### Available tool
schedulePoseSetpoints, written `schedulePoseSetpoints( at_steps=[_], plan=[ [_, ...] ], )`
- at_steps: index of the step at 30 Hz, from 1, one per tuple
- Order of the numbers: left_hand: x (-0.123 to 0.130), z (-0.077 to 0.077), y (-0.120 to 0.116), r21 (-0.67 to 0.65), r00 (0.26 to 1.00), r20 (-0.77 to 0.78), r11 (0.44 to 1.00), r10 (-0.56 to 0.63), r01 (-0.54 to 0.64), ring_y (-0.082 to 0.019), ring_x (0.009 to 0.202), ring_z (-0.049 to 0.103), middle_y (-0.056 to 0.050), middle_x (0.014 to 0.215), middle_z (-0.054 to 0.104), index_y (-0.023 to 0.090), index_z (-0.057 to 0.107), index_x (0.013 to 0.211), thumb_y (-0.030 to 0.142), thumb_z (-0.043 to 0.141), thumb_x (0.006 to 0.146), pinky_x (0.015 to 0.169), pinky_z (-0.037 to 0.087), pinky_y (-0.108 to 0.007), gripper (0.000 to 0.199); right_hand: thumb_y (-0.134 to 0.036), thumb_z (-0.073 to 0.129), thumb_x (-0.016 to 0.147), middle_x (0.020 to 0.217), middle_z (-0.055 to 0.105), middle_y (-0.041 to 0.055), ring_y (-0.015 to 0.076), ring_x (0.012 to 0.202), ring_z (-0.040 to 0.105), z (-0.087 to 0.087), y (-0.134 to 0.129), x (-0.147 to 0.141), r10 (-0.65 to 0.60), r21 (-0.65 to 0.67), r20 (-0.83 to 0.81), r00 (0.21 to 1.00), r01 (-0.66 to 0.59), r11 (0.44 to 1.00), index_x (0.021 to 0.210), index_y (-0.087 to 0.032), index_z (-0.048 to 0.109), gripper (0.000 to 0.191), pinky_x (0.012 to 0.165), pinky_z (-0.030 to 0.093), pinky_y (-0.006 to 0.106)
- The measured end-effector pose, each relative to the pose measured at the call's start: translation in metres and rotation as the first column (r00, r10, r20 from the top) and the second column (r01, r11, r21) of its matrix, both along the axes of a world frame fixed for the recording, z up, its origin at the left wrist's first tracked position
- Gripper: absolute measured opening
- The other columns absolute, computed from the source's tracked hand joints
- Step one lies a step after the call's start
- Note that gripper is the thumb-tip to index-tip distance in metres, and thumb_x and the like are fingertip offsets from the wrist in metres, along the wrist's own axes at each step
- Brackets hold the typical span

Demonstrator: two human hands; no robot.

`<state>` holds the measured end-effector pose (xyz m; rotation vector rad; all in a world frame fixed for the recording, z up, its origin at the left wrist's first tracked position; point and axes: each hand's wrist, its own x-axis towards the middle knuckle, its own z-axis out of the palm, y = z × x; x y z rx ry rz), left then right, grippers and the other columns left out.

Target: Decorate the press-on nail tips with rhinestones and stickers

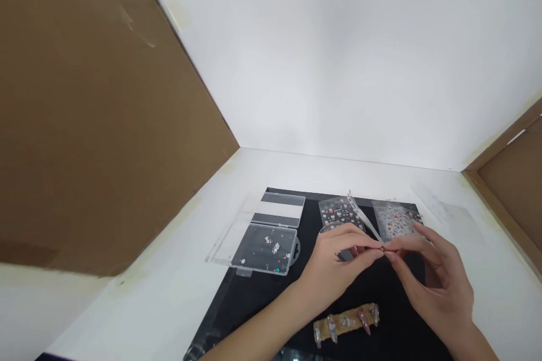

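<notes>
My left hand [339, 256] and my right hand [436, 276] meet over the black mat [271, 304]. Thumb and forefinger of each are pinched together at one tiny item [382, 249], too small to name. Below them lies a tan strip [348, 317] with several decorated false nails across it. Behind my hands are a clear sheet with small white and red stickers [339, 211] and a second sticker sheet [396, 220]. White tweezers [362, 214] rest between these sheets, their near end close to my fingertips.
An open clear plastic case [265, 248] holding a few small white pieces and a green one lies at the mat's left. A brown cardboard panel [105, 113] stands at the left, a cardboard frame [499, 208] at the right, and a white wall [339, 67] behind.
</notes>
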<state>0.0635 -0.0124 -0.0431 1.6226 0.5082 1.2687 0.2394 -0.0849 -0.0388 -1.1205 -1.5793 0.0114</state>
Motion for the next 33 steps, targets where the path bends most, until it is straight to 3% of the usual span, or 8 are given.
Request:
schedulePoseSetpoints(
  at_steps=[6,10,22,33],
  plan=[
    [0.0008,-0.0011,0.0,-0.007,1.0,0.005,1.0,-0.001,0.001,-0.011,0.073,0.072,-0.009,0.083,0.079,0.016,0.091,0.096,0.011,0.087,0.09,0.069,0.058,-0.014,0.009,-0.005,0.069,0.101,0.098,0.081,-0.0039,0.0094,0.078,0.077,-0.0001,-0.0003,0.005,0.013,0.02,0.102,0.995,-0.015,1.0,0.166,-0.031,0.05,0.072,0.085,0.066,0.021],
    [0.0009,-0.0004,0.0003,0.015,1.0,-0.001,1.0,-0.003,0.003,-0.011,0.073,0.073,-0.009,0.084,0.079,0.014,0.091,0.096,0.009,0.086,0.089,0.069,0.058,-0.014,0.01,-0.006,0.069,0.102,0.098,0.079,-0.0039,0.0089,0.08,0.076,-0.0009,-0.001,0.0047,0.018,-0.004,0.072,0.997,-0.018,1.0,0.166,-0.03,0.05,0.07,0.088,0.065,0.021],
    [-0.0001,0.0021,0.0009,0.133,1.0,-0.005,0.991,0.02,-0.02,-0.013,0.074,0.074,-0.011,0.084,0.079,0.008,0.088,0.096,0.004,0.085,0.089,0.069,0.06,-0.015,0.009,-0.009,0.069,0.102,0.097,0.079,-0.0019,0.0112,0.081,0.076,0.0014,-0.0017,0.0038,0.067,-0.059,-0.013,0.998,-0.067,0.996,0.16,-0.031,0.055,0.064,0.083,0.067,0.023],
    [-0.0007,-0.0045,0.0028,0.147,0.999,-0.043,0.989,0.023,-0.017,-0.013,0.074,0.075,-0.01,0.086,0.08,0.011,0.088,0.097,0.008,0.085,0.092,0.069,0.06,-0.018,0.006,-0.01,0.07,0.102,0.094,0.078,-0.0027,0.0124,0.077,0.076,-0.0016,-0.0002,0.0042,0.047,-0.058,-0.002,0.999,-0.047,0.997,0.156,-0.031,0.057,0.06,0.083,0.069,0.026]
  ],
)
